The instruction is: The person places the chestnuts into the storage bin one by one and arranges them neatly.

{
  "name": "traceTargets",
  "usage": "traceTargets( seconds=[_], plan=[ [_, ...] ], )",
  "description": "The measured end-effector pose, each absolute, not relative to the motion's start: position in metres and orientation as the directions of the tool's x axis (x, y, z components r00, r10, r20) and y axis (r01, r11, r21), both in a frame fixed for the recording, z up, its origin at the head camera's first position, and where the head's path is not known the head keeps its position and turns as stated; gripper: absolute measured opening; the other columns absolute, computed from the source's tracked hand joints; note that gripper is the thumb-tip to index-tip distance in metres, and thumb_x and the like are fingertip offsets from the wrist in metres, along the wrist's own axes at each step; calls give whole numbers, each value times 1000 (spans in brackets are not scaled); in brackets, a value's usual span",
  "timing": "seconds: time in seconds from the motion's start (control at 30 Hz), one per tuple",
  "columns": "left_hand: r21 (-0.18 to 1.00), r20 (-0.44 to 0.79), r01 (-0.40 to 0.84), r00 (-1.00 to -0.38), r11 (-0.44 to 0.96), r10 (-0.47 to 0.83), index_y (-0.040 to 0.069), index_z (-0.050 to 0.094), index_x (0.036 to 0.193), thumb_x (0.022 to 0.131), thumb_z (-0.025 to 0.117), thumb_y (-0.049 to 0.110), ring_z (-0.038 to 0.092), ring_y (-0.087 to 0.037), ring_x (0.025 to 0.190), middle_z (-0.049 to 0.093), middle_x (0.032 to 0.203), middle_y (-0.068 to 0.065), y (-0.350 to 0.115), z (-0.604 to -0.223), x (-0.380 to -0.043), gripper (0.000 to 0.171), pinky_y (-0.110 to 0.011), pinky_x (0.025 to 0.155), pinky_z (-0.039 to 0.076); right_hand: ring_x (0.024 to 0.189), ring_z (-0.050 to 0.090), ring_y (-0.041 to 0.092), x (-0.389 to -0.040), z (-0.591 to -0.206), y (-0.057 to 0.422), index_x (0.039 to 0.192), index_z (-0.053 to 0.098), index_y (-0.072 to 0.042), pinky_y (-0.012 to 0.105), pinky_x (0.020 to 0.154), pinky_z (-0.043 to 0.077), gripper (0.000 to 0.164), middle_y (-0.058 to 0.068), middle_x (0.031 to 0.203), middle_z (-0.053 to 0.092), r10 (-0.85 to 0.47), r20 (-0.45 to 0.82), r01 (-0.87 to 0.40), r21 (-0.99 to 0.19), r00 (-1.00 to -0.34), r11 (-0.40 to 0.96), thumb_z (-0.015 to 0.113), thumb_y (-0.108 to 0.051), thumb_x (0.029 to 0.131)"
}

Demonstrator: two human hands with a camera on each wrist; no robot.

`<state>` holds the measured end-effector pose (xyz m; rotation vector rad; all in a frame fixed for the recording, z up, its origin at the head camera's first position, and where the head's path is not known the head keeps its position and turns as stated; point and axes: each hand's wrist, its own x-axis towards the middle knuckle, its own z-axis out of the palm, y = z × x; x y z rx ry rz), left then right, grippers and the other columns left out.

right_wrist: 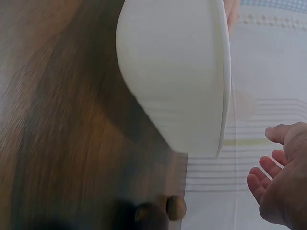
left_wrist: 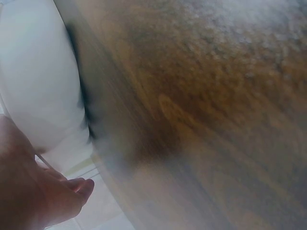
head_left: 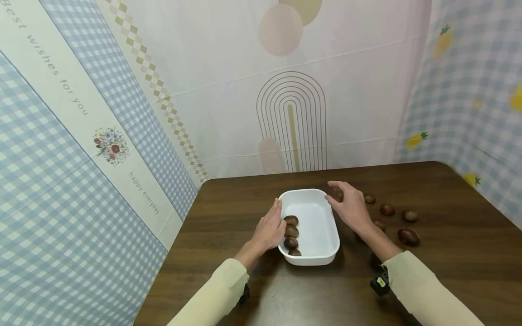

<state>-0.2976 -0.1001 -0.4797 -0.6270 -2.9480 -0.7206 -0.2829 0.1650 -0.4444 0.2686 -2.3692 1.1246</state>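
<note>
A white rectangular dish [head_left: 314, 226] stands on the table, with several glossy brown, chestnut-like nuts [head_left: 291, 231] lined up along its left wall. My left hand [head_left: 268, 228] holds the left rim, its thumb at the inner side near the nuts. Part of this hand also shows beside the dish wall [left_wrist: 43, 72] in the left wrist view. Over the far right corner of the dish is my right hand [head_left: 348, 206], thumb and fingers apart and nothing between them. The right wrist view shows that hand [right_wrist: 283, 177] apart from the dish's outer wall [right_wrist: 172, 72].
More brown nuts lie scattered on the dark wood table [head_left: 228, 217] to the right of the dish, among them a dark one [head_left: 408, 237] and a lighter one [head_left: 409, 215]. My right forearm partly covers some. A printed cloth [head_left: 228, 113] hangs behind the table's far edge.
</note>
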Motion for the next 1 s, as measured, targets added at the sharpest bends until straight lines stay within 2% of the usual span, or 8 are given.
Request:
traceTargets(
  seconds=[0.13, 0.3, 0.37, 0.5, 0.6, 0.73, 0.87, 1.0],
  plan=[
    [428, 139, 396, -917, 812, 374, 1, 21, 169, 107, 41, 18, 27, -28, 159, 15, 176, -13, -99, -481, -299, 67, -53, 123, 33, 102, 69, 42, -277, -445, 181, 134, 67, 4, 57, 83, 58, 40, 26, 126, 69, 50, 535, -382, -662, -844, 645, 77, -5, 96],
    [435, 134, 389, -920, 812, 369, 2, 21, 169, 107, 41, 18, 26, -28, 160, 14, 177, -12, -99, -480, -298, 67, -55, 123, 32, 102, 67, 41, -269, -448, 204, 135, 67, 3, 55, 82, 55, 41, 26, 124, 69, 75, 548, -366, -648, -833, 668, 78, -10, 97],
    [439, 129, 386, -921, 811, 368, 3, 20, 169, 108, 40, 19, 25, -27, 160, 13, 177, -11, -99, -480, -298, 67, -55, 123, 31, 102, 67, 40, -265, -450, 214, 135, 67, 2, 51, 81, 54, 41, 25, 123, 70, 90, 549, -351, -643, -831, 680, 78, -12, 98],
    [442, 126, 384, -922, 811, 367, 3, 20, 169, 108, 40, 19, 25, -26, 160, 13, 177, -11, -99, -480, -298, 67, -56, 123, 31, 101, 68, 39, -257, -456, 237, 135, 68, 1, 34, 79, 50, 41, 24, 118, 72, 123, 538, -316, -648, -834, 693, 77, -15, 99],
    [440, 126, 385, -921, 811, 369, 2, 20, 169, 107, 39, 18, 25, -26, 160, 14, 177, -11, -99, -481, -298, 67, -55, 123, 32, 104, 68, 43, -251, -461, 252, 136, 67, 2, 37, 81, 53, 41, 27, 119, 72, 143, 523, -290, -657, -840, 696, 76, -17, 100],
    [441, 128, 387, -920, 810, 370, 3, 20, 169, 107, 39, 18, 25, -26, 160, 13, 177, -10, -99, -480, -298, 67, -53, 123, 32, 102, 70, 47, -242, -467, 271, 137, 67, 2, 48, 82, 53, 42, 30, 120, 71, 169, 500, -247, -660, -849, 709, 74, -19, 101],
    [449, 124, 381, -923, 809, 366, 4, 19, 170, 108, 39, 19, 24, -24, 160, 13, 177, -9, -99, -479, -297, 67, -52, 124, 31, 100, 70, 48, -232, -472, 286, 137, 67, 2, 49, 82, 50, 43, 30, 118, 72, 198, 477, -202, -662, -856, 722, 74, -21, 101],
    [454, 122, 376, -924, 808, 362, 4, 20, 170, 107, 39, 18, 25, -25, 160, 13, 177, -9, -99, -481, -298, 67, -54, 123, 31, 100, 69, 46, -224, -480, 301, 137, 68, 1, 29, 75, 50, 44, 29, 118, 73, 225, 453, -161, -667, -863, 727, 74, -25, 102]
  ],
)
